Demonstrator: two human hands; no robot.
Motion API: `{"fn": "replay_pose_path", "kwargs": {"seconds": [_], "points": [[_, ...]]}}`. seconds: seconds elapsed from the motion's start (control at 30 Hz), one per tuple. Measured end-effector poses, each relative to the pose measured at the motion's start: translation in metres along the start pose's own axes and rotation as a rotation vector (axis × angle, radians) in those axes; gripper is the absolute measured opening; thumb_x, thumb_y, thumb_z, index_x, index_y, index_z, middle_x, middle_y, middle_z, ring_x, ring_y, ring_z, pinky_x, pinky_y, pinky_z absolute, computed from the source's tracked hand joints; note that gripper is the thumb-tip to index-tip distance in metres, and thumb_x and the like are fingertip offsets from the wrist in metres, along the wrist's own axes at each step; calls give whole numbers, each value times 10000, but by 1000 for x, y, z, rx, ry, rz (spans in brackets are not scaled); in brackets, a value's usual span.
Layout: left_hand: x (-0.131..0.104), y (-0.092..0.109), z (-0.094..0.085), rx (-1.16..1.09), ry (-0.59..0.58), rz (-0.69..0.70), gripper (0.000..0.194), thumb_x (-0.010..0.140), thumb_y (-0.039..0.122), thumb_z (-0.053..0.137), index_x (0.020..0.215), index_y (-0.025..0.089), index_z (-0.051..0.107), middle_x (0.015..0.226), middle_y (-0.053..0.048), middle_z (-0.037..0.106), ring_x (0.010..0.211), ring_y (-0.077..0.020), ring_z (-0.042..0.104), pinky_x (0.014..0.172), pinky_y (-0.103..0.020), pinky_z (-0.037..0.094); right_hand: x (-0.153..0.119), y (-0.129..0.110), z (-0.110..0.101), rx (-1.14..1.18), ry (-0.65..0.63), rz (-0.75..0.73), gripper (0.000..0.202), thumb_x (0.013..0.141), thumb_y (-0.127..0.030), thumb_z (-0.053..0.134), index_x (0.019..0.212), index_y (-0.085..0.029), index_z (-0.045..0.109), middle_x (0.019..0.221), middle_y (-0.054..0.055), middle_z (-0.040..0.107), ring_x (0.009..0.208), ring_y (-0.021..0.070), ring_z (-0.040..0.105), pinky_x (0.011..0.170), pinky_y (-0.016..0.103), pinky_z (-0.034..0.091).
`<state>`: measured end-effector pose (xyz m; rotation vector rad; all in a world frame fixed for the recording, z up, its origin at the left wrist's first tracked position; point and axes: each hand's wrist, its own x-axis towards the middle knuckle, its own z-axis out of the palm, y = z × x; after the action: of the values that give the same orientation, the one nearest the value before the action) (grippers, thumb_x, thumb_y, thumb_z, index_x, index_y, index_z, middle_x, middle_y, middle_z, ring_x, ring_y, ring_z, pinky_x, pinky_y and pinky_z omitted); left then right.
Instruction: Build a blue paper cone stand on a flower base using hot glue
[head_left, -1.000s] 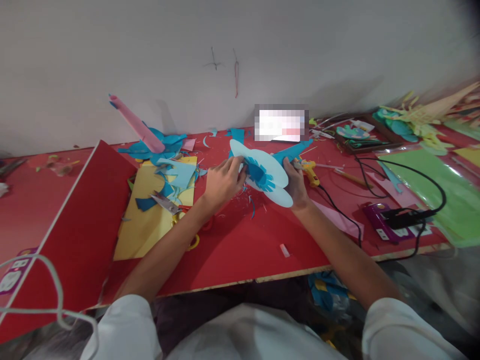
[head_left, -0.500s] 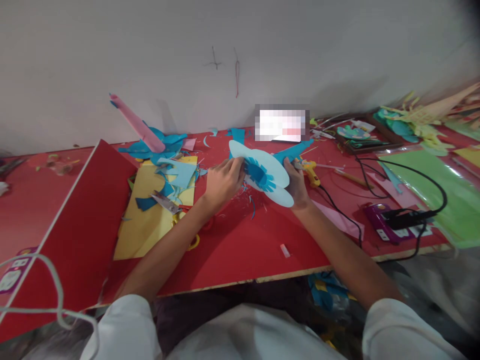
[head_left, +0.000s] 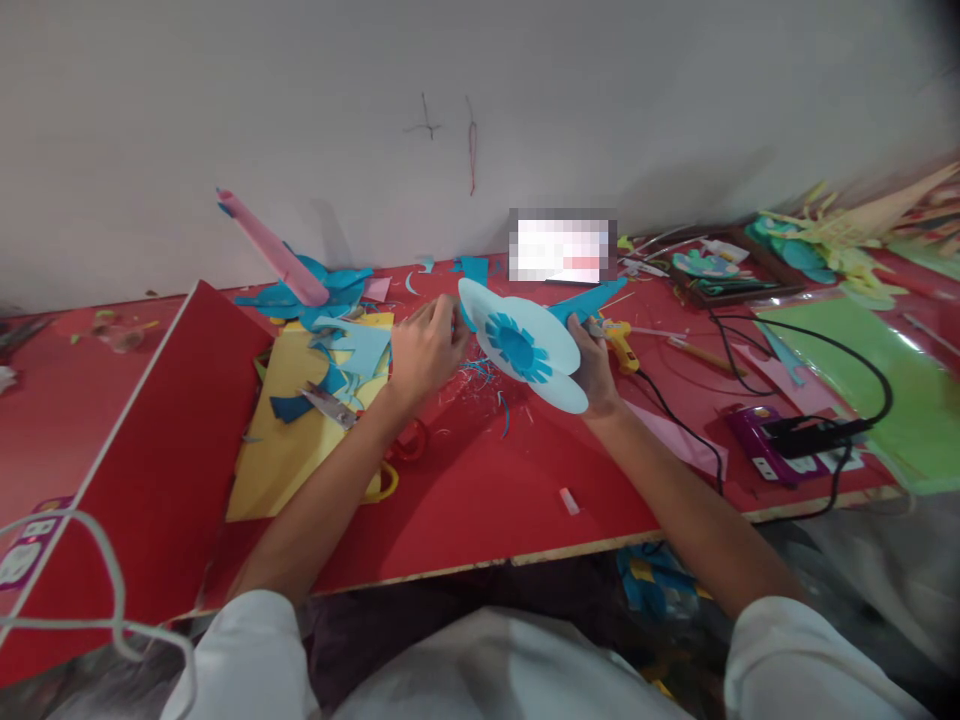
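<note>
A paper flower (head_left: 517,345) with pale blue petals and a fringed darker blue centre faces me above the middle of the table. Its blue paper cone (head_left: 589,300) points off to the right behind the petals. My right hand (head_left: 598,375) is closed around the flower's right side, thumb against the blue cone. Just left of the petals is my left hand (head_left: 427,350), its fingers curled in near the flower's left edge. Whatever its fingertips hold, if anything, is hidden. Under my left forearm lie scissors (head_left: 330,405) with red and yellow handles.
A yellow glue gun (head_left: 621,345) lies right of my right hand, near a purple power strip (head_left: 780,450) with black plugs. Blue paper scraps cover a yellow sheet (head_left: 285,460) at left. A pink paper cone (head_left: 277,250) leans behind. A red panel (head_left: 165,440) rises at far left.
My left hand has moved left, off the flower's fringed centre, which now shows fully. My right hand and the flower stay almost where they were.
</note>
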<state>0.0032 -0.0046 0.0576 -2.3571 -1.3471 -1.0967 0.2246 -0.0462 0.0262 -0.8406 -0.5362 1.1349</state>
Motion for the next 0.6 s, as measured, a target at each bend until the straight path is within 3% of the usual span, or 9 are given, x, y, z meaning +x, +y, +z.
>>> {"fn": "replay_pose_path", "kwargs": {"seconds": [0.2, 0.4, 0.6], "points": [[1, 6, -7, -48, -76, 27, 76, 923, 203, 522, 894, 199, 592, 770, -56, 670, 676, -173, 593, 602, -314, 367, 0, 0, 0, 13, -24, -3, 294, 804, -412, 844, 875, -291, 585, 824, -54, 655, 862, 184, 692, 789, 347, 616], [-18, 30, 4, -71, -169, 220, 338, 1065, 353, 438, 809, 192, 589, 705, -54, 658, 630, -151, 599, 557, -282, 327, 0, -2, 1, -14, -7, -43, 339, 766, -471, 869, 848, -292, 593, 785, -44, 644, 854, 192, 682, 764, 341, 617], [-31, 39, 11, -85, -218, 364, 309, 1055, 369, 447, 1014, 179, 687, 765, -79, 719, 693, -181, 682, 552, -282, 409, 2, -3, -1, -43, -24, -42, 375, 770, -518, 857, 837, -288, 568, 815, -46, 643, 872, 190, 692, 746, 328, 608]]}}
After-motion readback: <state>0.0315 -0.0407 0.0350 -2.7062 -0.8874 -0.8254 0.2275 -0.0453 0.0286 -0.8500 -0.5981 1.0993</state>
